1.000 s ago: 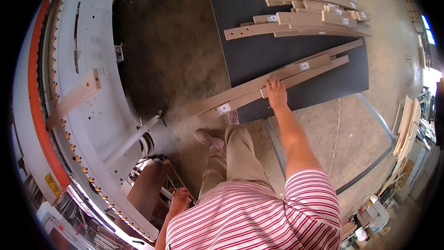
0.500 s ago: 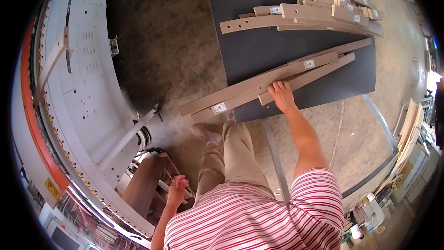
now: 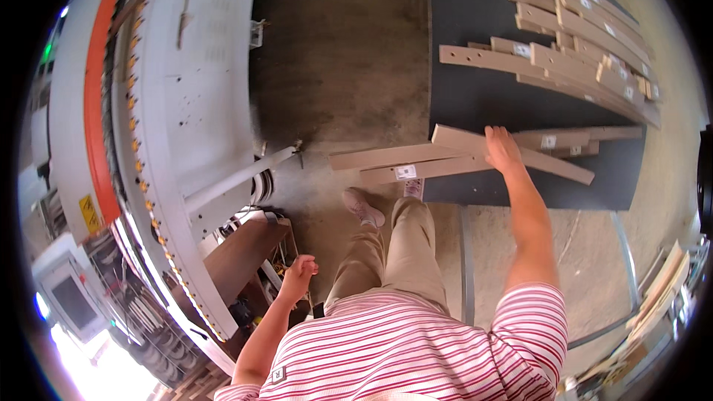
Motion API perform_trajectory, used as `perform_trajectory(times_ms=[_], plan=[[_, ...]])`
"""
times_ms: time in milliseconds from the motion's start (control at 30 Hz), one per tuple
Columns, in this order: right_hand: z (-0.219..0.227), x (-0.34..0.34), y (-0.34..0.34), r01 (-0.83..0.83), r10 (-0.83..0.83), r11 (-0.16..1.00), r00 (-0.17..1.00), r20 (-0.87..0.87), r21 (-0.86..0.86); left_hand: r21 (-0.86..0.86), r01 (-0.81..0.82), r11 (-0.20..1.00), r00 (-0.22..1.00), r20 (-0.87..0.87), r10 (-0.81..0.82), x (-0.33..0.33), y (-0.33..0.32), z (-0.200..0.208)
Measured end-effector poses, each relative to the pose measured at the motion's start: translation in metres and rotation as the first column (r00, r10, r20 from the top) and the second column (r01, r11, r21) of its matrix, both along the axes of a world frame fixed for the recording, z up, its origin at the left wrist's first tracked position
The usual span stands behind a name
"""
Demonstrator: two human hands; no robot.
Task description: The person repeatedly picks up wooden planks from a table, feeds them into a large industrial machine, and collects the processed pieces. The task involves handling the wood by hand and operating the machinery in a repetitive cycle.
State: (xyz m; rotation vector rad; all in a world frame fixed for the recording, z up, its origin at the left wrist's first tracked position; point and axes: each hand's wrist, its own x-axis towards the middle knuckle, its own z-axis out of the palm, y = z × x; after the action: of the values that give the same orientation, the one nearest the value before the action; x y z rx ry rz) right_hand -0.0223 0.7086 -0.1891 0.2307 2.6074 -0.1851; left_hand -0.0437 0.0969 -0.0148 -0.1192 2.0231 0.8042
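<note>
My right hand [image 3: 503,148] is closed on the edge of a short brown wooden board [image 3: 553,165], which lies slantwise across other boards. Its left end rests over two longer strips: a plain board [image 3: 379,156] and a board with a white label [image 3: 438,168], both jutting past the dark tabletop's left edge. More labelled strips [image 3: 568,139] lie to the right of my right hand, partly behind the held board. My left hand [image 3: 299,276] hangs beside my left thigh with its fingers curled in, and nothing shows in it.
The dark tabletop [image 3: 475,93] bears a pile of brown boards [image 3: 572,44], some with holes and labels, at its far right. A long white machine [image 3: 208,82] with an orange strip stands at the left. Near my left hand is a brown wooden box-like unit [image 3: 249,249].
My right hand has swung the short board round, so its left end now points away from me over the longer strips. The view has shifted left. My left hand stays low, fingers curled.
</note>
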Motion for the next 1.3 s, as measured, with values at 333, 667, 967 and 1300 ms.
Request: perform_trajectory(times_ms=[333, 667, 967, 1300], plan=[[0.196, -0.049, -0.122, 0.747, 0.197, 0.235, 0.59, 0.783, -0.622, 0.636, -0.486, 0.6, 0.845, 0.166, 0.508, -0.07, 0.101, 0.09], [0.34, -0.047, -0.269, 0.56, 0.302, 0.14, 0.762, 0.573, -0.817, 0.75, -0.622, 0.224, 0.479, 0.138, 0.867, -0.143, 0.077, 0.183], [0.402, -0.031, -0.345, -0.204, 0.312, 0.841, 0.939, 0.142, -0.502, 0.857, -0.459, -0.236, 0.124, 0.325, 0.938, -0.189, -0.089, 0.188], [0.414, -0.048, -0.418, -0.467, 0.427, 0.858, 0.88, -0.21, -0.214, 0.813, -0.468, -0.346, 0.007, 0.395, 0.919, -0.252, -0.237, 0.125]])
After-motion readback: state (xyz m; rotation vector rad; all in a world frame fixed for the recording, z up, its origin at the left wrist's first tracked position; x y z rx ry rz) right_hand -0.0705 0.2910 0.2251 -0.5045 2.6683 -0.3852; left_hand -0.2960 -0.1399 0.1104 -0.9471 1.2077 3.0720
